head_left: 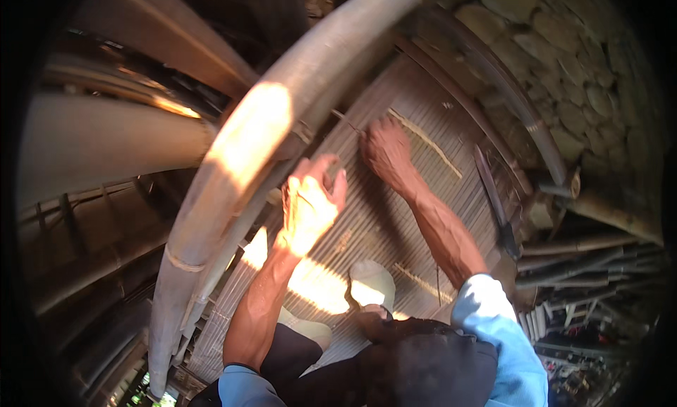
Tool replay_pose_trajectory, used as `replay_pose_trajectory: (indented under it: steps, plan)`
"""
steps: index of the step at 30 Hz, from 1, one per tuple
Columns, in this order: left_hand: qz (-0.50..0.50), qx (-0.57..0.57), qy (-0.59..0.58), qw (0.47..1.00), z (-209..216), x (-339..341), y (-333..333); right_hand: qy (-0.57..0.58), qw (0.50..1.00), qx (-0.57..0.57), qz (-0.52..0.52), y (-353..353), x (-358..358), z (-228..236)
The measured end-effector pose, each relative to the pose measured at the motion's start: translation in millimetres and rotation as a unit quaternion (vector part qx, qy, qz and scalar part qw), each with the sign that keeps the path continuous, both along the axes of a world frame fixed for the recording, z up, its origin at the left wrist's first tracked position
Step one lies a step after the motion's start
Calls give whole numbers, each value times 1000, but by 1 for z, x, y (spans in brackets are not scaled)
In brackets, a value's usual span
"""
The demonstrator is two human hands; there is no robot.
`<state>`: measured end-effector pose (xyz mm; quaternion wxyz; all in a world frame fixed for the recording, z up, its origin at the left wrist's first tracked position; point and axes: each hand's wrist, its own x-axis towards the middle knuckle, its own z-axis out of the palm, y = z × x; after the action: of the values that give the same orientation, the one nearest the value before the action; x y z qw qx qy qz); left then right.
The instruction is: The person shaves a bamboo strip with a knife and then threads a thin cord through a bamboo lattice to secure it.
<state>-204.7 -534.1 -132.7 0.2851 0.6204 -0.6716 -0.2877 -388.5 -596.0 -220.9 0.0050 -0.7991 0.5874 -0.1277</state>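
My left hand (pixel 309 204) is in sunlight beside a thick bamboo pole (pixel 300 65), its thumb and fingers curved apart with nothing seen between them. Farther ahead and to the right, the fingers of my right hand (pixel 385 150) are curled closed. A thin dark stick (pixel 345 119) juts out to the left of that hand; its other end is hidden by the fingers. Just right of the right hand, a pale narrow strip (pixel 431 145) lies on the slatted bamboo platform (pixel 444 202). Blur softens the right fingers.
A long-bladed knife (pixel 491 186) with a dark handle lies along the platform's right side. Another pale strip (pixel 422 282) rests near my light-coloured footwear (pixel 372 284). Stacked poles (pixel 578 259) and a stone wall (pixel 564 69) stand at right; a large pole (pixel 113 143) sits left.
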Motion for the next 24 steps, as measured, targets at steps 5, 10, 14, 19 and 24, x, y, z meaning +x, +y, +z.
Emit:
replay_pose_trajectory:
  steps: [5, 10, 14, 19, 24]
  plan:
    - [-43, -47, 83, 994, 21, -22, -33, -244, 924, 290, -49, -1, -30, 49]
    - [-103, 103, 287, 947, 46, -37, -42, -236, 894, 374, 73, 14, -43, 156]
    - [-28, 178, 422, 889, 46, -31, -31, -313, 881, 348, 73, 1, -66, 181]
    - [251, 149, 414, 862, -6, -8, -10, -316, 880, 346, 77, -43, -54, 137]
    - [353, 2, 76, 933, -59, -13, -7, -219, 930, 276, 99, -85, -19, 68]
